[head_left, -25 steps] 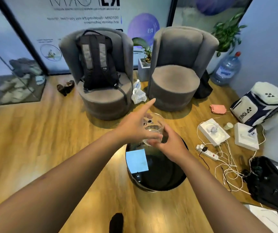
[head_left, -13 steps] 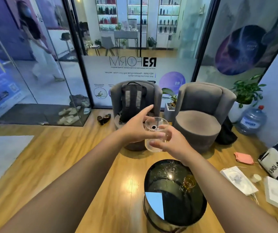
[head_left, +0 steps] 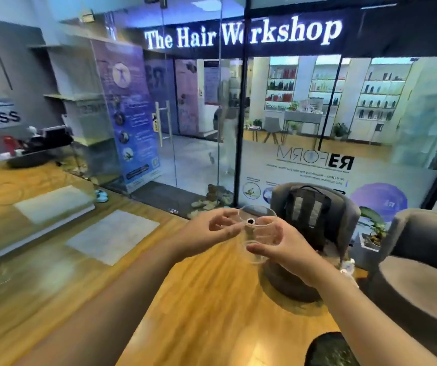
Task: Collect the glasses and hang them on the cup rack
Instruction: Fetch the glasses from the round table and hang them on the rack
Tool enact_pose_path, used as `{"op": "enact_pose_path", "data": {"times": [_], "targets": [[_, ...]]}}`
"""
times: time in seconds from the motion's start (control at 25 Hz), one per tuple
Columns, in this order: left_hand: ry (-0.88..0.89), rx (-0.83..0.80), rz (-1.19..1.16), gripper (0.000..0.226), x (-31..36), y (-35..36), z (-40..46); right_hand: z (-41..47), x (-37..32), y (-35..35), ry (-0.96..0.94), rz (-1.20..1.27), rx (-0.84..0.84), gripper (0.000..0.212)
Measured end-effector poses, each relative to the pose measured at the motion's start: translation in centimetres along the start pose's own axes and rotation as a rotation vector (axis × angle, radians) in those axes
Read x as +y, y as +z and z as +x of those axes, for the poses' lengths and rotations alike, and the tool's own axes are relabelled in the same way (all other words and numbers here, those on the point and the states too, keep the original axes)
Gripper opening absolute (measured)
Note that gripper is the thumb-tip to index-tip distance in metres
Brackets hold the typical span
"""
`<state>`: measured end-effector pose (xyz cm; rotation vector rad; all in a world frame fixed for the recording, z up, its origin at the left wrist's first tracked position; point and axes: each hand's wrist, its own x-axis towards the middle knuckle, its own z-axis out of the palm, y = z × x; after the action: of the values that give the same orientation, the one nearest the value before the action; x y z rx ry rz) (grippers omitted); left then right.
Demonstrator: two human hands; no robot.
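A clear glass (head_left: 259, 233) with a small dark opening at its centre is held in mid-air in front of me, rim tilted up. My left hand (head_left: 209, 232) pinches its left side with thumb and curled fingers. My right hand (head_left: 282, 247) grips it from the right and below, thumb under the base and fingers behind the bowl. No cup rack is in view, and no other glasses are visible.
The round black table (head_left: 329, 350) shows only at the bottom edge. A grey armchair (head_left: 349, 223) with a black backpack (head_left: 306, 210) stands just beyond my hands, a second armchair (head_left: 423, 276) to the right. White mats (head_left: 111, 236) lie on the wooden floor at left. A glass wall (head_left: 199, 128) closes the front.
My view has swung up and to the left, off the black table. Both hands have kept hold of the glass, and my left index finger has curled in.
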<state>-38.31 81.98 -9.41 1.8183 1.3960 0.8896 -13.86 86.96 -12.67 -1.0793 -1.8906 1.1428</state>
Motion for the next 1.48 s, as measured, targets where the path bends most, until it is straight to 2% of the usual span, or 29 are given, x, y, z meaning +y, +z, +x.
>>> {"op": "enact_pose_path", "data": {"times": [0.36, 0.48, 0.68, 0.88, 1.08, 1.36, 1.48], "targets": [[-0.157, 0.376, 0.107, 0.061, -4.4, -18.9, -23.0, 3.0, -13.7, 24.8, -0.173, 0.067, -0.376, 0.070], [-0.232, 0.494, 0.127, 0.066, -5.5, -23.3, -31.7, 2.2, -18.1, 33.2, -0.230, 0.082, -0.501, 0.065], [-0.376, 0.733, 0.168, 0.062, -6.5, -27.7, -46.1, -0.5, -24.4, 46.5, -0.316, 0.126, -0.744, 0.063], [-0.563, 1.042, 0.237, 0.054, -6.1, -29.3, -59.5, -3.7, -30.7, 59.4, -0.426, 0.214, -0.966, 0.066], [-0.790, 1.365, 0.315, 0.053, -3.6, -27.8, -70.8, -9.2, -36.7, 70.2, -0.555, 0.296, -1.287, 0.078], [-1.040, 1.697, 0.394, 0.060, 1.4, -22.7, -77.7, -16.5, -43.2, 78.0, -0.725, 0.380, -1.628, 0.086], [-1.118, 1.822, 0.422, 0.072, 3.3, -19.5, -78.5, -19.6, -44.5, 79.9, -0.789, 0.401, -1.750, 0.090]]}}
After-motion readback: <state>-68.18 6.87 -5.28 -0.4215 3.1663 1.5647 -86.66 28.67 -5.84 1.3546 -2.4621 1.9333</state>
